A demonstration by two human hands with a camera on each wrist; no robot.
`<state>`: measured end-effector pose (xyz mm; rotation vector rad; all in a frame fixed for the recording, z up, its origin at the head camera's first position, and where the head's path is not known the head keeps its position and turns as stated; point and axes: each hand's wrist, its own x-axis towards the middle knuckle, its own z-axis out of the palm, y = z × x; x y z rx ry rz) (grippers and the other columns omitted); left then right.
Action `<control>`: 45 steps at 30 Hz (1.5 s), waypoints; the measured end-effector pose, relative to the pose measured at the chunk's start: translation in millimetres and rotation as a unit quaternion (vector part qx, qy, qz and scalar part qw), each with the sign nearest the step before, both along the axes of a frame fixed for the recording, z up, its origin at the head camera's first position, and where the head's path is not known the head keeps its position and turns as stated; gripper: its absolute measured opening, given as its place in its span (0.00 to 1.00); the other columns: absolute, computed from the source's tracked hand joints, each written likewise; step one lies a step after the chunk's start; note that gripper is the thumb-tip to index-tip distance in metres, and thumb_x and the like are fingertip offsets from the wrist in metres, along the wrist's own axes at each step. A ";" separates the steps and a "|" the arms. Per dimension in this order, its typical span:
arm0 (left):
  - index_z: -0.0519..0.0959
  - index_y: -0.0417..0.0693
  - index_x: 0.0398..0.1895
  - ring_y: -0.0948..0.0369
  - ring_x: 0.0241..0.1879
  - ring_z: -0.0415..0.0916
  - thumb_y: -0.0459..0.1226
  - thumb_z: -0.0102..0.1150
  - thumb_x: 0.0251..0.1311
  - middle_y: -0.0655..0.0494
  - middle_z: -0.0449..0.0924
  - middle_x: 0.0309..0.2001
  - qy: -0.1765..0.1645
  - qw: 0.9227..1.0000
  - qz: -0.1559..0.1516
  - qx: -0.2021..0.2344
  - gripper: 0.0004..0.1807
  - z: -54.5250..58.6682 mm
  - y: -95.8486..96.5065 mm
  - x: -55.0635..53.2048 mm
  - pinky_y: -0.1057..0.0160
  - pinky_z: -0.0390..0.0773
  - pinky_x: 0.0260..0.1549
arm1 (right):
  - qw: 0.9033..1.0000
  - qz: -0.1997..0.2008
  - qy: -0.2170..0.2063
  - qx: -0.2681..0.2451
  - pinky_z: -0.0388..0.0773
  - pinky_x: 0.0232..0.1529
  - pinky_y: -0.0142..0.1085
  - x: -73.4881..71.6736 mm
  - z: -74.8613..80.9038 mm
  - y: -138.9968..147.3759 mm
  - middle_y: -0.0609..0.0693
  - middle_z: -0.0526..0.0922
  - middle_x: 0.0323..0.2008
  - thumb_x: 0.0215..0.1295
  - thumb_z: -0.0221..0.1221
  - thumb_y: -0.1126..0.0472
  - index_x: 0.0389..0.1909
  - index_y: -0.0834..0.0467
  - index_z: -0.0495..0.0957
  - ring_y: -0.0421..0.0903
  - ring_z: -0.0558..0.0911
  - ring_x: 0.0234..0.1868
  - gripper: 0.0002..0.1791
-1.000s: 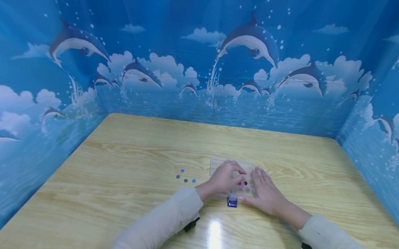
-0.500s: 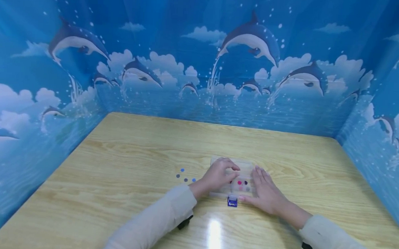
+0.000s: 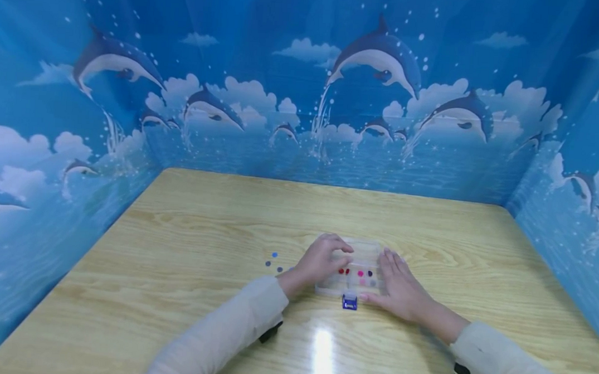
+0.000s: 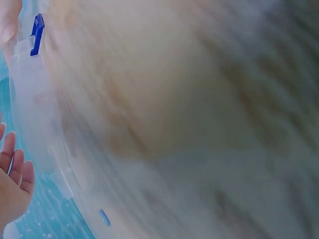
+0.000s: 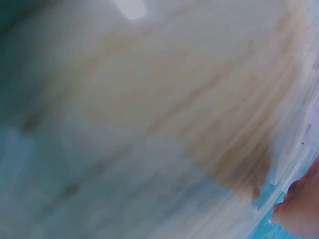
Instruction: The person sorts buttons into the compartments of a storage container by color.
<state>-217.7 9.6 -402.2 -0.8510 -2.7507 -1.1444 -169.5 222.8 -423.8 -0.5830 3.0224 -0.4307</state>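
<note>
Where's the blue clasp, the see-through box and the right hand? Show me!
Blue clasp point(image 3: 349, 301): head view, on its middle.
See-through box point(image 3: 366, 253): head view, on its bare back part.
Right hand point(image 3: 400, 292): head view, on the back of the hand.

At least three small discs point(image 3: 275, 255) and four coloured pieces point(image 3: 360, 273) are counted, with one clear plastic box point(image 3: 364, 252) and one blue latch point(image 3: 349, 302).
</note>
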 end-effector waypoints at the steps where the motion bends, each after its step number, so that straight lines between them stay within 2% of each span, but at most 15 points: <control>1: 0.82 0.49 0.42 0.61 0.48 0.74 0.39 0.60 0.57 0.57 0.81 0.43 0.000 1.000 0.000 -0.001 0.11 0.3 -1.3 0.1 0.65 0.72 0.52 | 1.000 0.000 0.000 0.000 0.46 0.68 0.57 0.0 0.2 0.0 0.72 0.46 0.69 0.56 0.52 0.32 0.66 0.76 0.47 0.68 0.47 0.70 0.57; 9: 0.81 0.48 0.45 0.59 0.50 0.73 0.40 0.60 0.58 0.54 0.80 0.46 -0.014 1.000 0.000 0.005 0.13 5.3 -11.9 2.2 0.60 0.72 0.54 | 1.000 0.001 0.000 0.001 0.46 0.68 0.57 -0.6 0.5 -0.3 0.73 0.46 0.69 0.56 0.53 0.32 0.66 0.76 0.47 0.68 0.47 0.70 0.57; 24: 0.81 0.45 0.46 0.58 0.47 0.74 0.40 0.60 0.57 0.52 0.80 0.43 0.001 1.000 0.001 0.002 0.14 1.2 -34.4 5.0 0.60 0.74 0.50 | 1.000 0.003 0.001 -0.002 0.45 0.68 0.57 -1.2 0.3 -1.6 0.72 0.46 0.69 0.56 0.52 0.32 0.67 0.75 0.46 0.67 0.47 0.70 0.57; 37: 0.82 0.43 0.42 0.56 0.43 0.75 0.38 0.62 0.55 0.50 0.81 0.39 0.043 0.999 0.021 0.005 0.13 -4.1 -55.1 3.2 0.57 0.75 0.47 | 1.000 0.006 0.005 0.006 0.45 0.69 0.56 -1.4 -1.5 0.5 0.71 0.46 0.69 0.56 0.52 0.31 0.66 0.76 0.47 0.67 0.47 0.70 0.57; 45: 0.82 0.42 0.41 0.56 0.42 0.75 0.38 0.64 0.53 0.50 0.81 0.38 0.038 0.999 0.032 0.001 0.13 -4.7 -66.0 4.5 0.58 0.75 0.46 | 1.000 0.003 0.004 0.002 0.46 0.69 0.56 -1.1 -2.3 1.0 0.71 0.46 0.69 0.56 0.52 0.31 0.66 0.75 0.47 0.67 0.47 0.70 0.57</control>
